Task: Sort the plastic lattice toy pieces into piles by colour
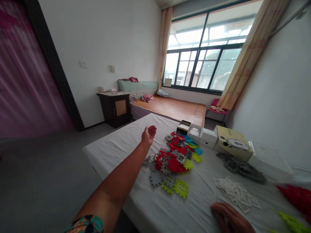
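Observation:
My left hand (pixel 148 134) is stretched far out over the white-covered table (pixel 116 145), palm up, fingers loosely apart and empty. It hovers just left of a heap of flat interlocking plastic pieces (pixel 173 160) in red, grey, blue and lime green. My right hand (pixel 229 218) lies near the table's front edge at the lower right, fingers flat on the cloth, holding nothing. It rests just below a small pile of white pieces (pixel 236 192). A pile of dark grey pieces (pixel 243 166) lies further back.
Small white boxes (pixel 202 134), a yellow cartoon box (pixel 233 142) and a clear plastic tub (pixel 269 161) line the table's far side. Red pieces (pixel 297 197) and lime pieces (pixel 293 223) sit at the right edge. Beyond stand a dark cabinet (pixel 115 108), a low bed (pixel 170 108) and a window.

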A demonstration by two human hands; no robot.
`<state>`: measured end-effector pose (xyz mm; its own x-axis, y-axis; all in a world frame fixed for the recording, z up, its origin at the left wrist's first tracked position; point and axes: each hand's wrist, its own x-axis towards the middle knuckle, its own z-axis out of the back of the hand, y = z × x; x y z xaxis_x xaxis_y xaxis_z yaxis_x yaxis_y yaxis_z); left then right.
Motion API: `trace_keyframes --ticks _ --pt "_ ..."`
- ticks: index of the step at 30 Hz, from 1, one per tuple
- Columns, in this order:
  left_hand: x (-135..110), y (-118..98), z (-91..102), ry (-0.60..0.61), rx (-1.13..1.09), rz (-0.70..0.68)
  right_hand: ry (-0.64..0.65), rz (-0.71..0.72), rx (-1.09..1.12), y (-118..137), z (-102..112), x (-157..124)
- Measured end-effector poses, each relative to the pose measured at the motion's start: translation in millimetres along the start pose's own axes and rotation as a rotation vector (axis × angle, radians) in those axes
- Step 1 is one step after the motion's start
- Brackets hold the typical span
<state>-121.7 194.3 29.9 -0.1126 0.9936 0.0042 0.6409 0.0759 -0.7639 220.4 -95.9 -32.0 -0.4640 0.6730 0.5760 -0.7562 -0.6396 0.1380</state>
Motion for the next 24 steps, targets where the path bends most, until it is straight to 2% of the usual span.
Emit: trace_keyframes --ticks 4,7,10,13,17,20,22,24 --pt "4.8 -1.9 23.5 -0.011 0.064 0.086 0.204 0.001 0.017 48.5 -7.2 66.0" --pt "3.8 5.5 39.2 0.026 0.142 0.191 0.336 0.079 0.016 86.6 -33.4 124.3" --pt "2.3 13.4 44.9 0.124 0.211 0.251 0.414 0.176 0.044 97.9 -64.9 163.5" --pt "0.9 20.4 45.3 0.233 0.240 0.262 0.350 0.102 0.015 81.7 -85.7 182.2" --pt "1.1 29.5 48.0 0.399 0.350 0.169 0.219 -0.094 0.079 45.8 -95.0 197.8" --pt "3.2 34.9 50.2 0.485 0.484 0.070 0.048 -0.355 0.244 20.3 -94.2 209.6" --pt "4.7 37.4 50.2 0.498 0.542 0.038 -0.076 -0.549 0.370 6.3 -89.3 213.7" --pt "5.6 39.0 49.0 0.483 0.560 0.028 -0.165 -0.675 0.446 -3.0 -80.5 212.2"
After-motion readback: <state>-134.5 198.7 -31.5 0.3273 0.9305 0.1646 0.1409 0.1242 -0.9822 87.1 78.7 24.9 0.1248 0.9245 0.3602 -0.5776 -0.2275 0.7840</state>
